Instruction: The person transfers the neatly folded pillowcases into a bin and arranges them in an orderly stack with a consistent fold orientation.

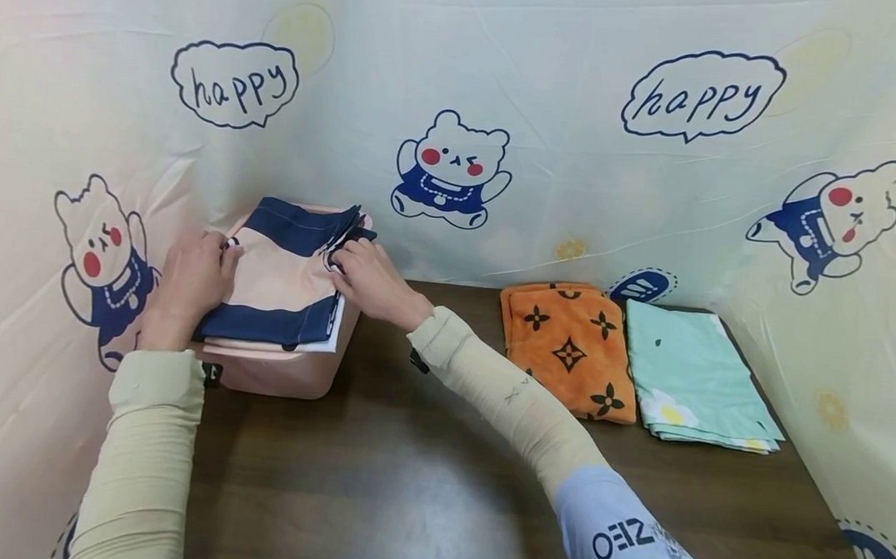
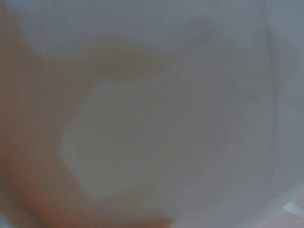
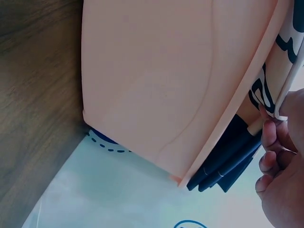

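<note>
A folded cloth (image 1: 283, 272), pale pink with navy bands, lies across the top of a pink plastic bin (image 1: 279, 374). My left hand (image 1: 195, 277) grips the cloth's left edge, thumb toward the middle. At the opposite edge, my right hand (image 1: 373, 278) pinches a bunched, black-and-white patterned part. Up close in the right wrist view, curled fingers of the right hand (image 3: 282, 156) hold the cloth's edge (image 3: 266, 95) just above the rim of the bin (image 3: 156, 85). Navy folds (image 3: 228, 152) hang over that rim. The left wrist view is too blurred to show the grip.
To the right on the brown table (image 1: 379, 477) lie a folded orange cloth (image 1: 568, 351) with dark flower motifs and a folded mint-green cloth (image 1: 695, 374) with daisies. A printed curtain (image 1: 557, 192) encloses the back and sides, close behind the bin.
</note>
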Available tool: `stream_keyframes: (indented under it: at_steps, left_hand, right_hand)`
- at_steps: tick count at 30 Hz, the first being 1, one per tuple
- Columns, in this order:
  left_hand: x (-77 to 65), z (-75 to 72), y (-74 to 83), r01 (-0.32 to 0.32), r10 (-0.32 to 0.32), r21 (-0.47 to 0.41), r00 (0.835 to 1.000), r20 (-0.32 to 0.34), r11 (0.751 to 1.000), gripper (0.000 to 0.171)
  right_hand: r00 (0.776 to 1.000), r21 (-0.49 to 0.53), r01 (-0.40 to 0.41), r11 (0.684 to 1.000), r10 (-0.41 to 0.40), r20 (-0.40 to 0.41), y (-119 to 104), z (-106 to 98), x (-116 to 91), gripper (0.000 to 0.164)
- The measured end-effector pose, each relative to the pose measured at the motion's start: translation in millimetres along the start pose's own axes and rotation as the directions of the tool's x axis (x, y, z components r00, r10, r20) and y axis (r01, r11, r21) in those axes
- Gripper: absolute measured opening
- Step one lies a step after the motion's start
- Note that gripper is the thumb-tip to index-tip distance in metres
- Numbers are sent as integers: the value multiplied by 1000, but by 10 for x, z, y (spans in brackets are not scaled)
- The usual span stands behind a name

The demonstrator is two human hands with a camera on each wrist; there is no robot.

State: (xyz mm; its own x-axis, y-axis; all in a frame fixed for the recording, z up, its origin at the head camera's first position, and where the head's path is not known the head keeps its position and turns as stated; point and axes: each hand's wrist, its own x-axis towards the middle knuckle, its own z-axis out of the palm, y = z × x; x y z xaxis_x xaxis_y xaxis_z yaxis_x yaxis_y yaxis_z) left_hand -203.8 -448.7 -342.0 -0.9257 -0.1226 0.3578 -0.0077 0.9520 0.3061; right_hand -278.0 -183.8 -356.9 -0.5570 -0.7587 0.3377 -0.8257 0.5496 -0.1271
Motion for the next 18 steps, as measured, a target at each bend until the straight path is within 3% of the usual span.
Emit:
stream_keyframes:
  at_steps: [18]
  left_hand:
    - [67, 89, -92, -17, 17, 12, 1000, -22, 1000, 38]
  right_hand:
    - [1000, -68, 1, 998, 0, 16, 10, 65, 125, 29]
